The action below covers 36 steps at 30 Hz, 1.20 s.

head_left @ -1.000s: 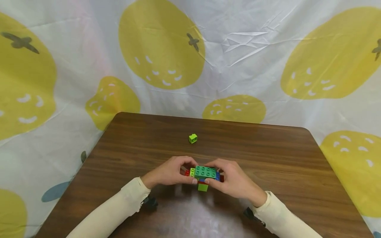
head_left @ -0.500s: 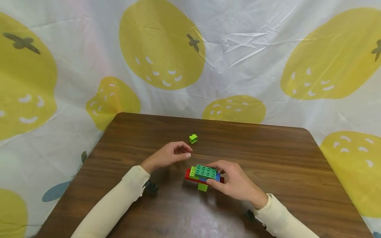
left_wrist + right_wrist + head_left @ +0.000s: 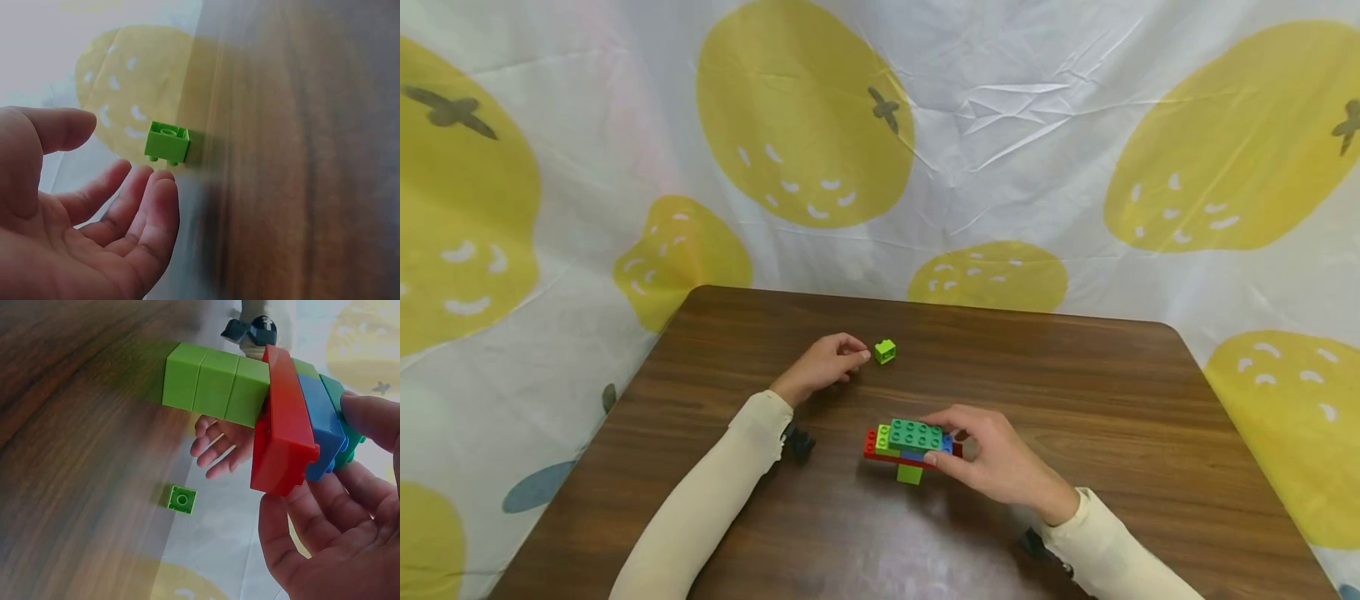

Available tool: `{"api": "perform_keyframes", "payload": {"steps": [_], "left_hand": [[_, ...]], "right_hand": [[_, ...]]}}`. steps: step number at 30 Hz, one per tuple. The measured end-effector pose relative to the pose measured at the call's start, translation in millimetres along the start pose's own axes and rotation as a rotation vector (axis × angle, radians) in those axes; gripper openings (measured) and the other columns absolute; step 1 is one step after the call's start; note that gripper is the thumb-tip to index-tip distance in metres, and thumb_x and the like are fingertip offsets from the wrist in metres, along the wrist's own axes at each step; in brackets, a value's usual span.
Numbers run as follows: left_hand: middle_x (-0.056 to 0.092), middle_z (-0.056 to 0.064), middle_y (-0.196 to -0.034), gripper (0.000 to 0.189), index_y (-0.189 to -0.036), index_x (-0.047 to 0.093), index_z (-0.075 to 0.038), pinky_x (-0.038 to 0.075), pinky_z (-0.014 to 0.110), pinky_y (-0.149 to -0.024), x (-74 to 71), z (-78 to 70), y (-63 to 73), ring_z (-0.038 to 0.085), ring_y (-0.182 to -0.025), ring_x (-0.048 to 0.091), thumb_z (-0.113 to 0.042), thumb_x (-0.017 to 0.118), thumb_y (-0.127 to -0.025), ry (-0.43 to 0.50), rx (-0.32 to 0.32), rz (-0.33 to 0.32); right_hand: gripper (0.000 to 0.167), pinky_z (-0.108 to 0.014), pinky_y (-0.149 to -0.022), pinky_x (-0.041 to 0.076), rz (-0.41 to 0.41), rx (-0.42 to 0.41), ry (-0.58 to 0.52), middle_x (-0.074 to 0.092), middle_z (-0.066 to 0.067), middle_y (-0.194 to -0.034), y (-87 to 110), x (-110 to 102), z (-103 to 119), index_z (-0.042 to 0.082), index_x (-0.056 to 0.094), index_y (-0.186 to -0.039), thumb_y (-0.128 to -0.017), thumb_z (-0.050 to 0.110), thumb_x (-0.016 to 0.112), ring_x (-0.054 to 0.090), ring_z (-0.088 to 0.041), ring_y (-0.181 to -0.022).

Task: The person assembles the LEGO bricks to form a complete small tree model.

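A loose lime-green toy brick (image 3: 885, 352) lies on its side on the far half of the table in the head view. Just left of it is my left hand (image 3: 823, 364), thumb and fingers apart, not touching it. In the left wrist view the brick (image 3: 167, 144) sits just beyond the fingertips. My right hand (image 3: 996, 457) grips the right end of a brick build (image 3: 287, 425) between thumb and fingers. Stacked lime bricks (image 3: 215, 384) form its column, topped by a long red layer, then blue and lime bricks, with a green eight-stud brick (image 3: 915, 435) uppermost.
The brown wood-grain table (image 3: 1075, 375) ends at a white curtain (image 3: 1000, 167) printed with large yellow fruit. Dark wrist-worn devices show under both sleeves, one below the left sleeve (image 3: 692, 483).
My left hand has let go of the brick build and moved away, forward and left, to beside the loose lime brick. The right hand keeps its grip, and the build stays nearly in place.
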<state>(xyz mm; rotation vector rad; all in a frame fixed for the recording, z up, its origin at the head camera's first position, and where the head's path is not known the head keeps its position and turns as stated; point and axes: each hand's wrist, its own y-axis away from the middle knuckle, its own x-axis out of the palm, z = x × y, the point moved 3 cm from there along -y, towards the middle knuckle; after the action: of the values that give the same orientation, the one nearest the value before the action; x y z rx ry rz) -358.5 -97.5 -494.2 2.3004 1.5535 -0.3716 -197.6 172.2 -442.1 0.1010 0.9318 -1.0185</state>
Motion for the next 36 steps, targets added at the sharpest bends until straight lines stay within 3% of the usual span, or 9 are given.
{"api": "perform_keyframes", "payload": {"steps": [9,18,21,26,36], "left_hand": [[0.068,0.014,-0.128,0.044,-0.138,0.063,-0.007,0.061,0.033,-0.086,-0.7,1.6,-24.9,0.026,-0.108,0.067,-0.037,0.065,-0.106,0.049,-0.023,-0.027],[0.073,0.006,-0.128,0.046,-0.137,0.070,-0.020,0.058,0.031,-0.073,6.0,2.9,-43.3,0.022,-0.094,0.067,-0.049,0.068,-0.102,-0.080,0.027,-0.033],[0.073,0.005,-0.130,0.044,-0.135,0.072,-0.022,0.058,0.035,-0.078,9.0,1.9,-44.6,0.024,-0.095,0.068,-0.050,0.069,-0.101,-0.169,0.044,-0.055],[0.072,0.006,-0.130,0.041,-0.133,0.074,-0.022,0.056,0.044,-0.097,13.6,-1.1,-43.1,0.025,-0.115,0.067,-0.045,0.073,-0.099,-0.276,0.059,-0.090],[0.073,0.007,-0.128,0.030,-0.125,0.075,-0.022,0.055,0.048,-0.103,16.4,-4.4,-34.1,0.027,-0.120,0.067,-0.033,0.078,-0.097,-0.219,0.075,-0.058]], "right_hand": [[0.037,-0.031,-0.077,0.062,0.001,-0.023,-0.006,0.077,0.008,-0.112,-3.2,-1,0,0.017,0.073,-0.128,-0.093,0.022,0.084,0.068,-0.004,-0.089],[0.037,-0.031,-0.077,0.061,0.006,-0.019,-0.014,0.076,0.009,-0.109,-2.7,1,-4,0.018,0.073,-0.129,-0.094,0.023,0.083,0.067,-0.004,-0.088],[0.036,-0.031,-0.076,0.061,0.005,-0.024,-0.014,0.076,0.009,-0.109,-3.2,1,-4,0.017,0.073,-0.129,-0.094,0.023,0.083,0.067,-0.003,-0.087],[0.037,-0.030,-0.075,0.061,0.009,-0.021,-0.022,0.076,0.009,-0.108,-3.9,0,-2,0.017,0.073,-0.129,-0.094,0.023,0.083,0.066,-0.003,-0.086],[0.037,-0.030,-0.075,0.061,0.019,-0.012,-0.019,0.076,0.010,-0.108,-4.1,-1,-1,0.017,0.073,-0.129,-0.094,0.023,0.083,0.065,-0.003,-0.085]]}}
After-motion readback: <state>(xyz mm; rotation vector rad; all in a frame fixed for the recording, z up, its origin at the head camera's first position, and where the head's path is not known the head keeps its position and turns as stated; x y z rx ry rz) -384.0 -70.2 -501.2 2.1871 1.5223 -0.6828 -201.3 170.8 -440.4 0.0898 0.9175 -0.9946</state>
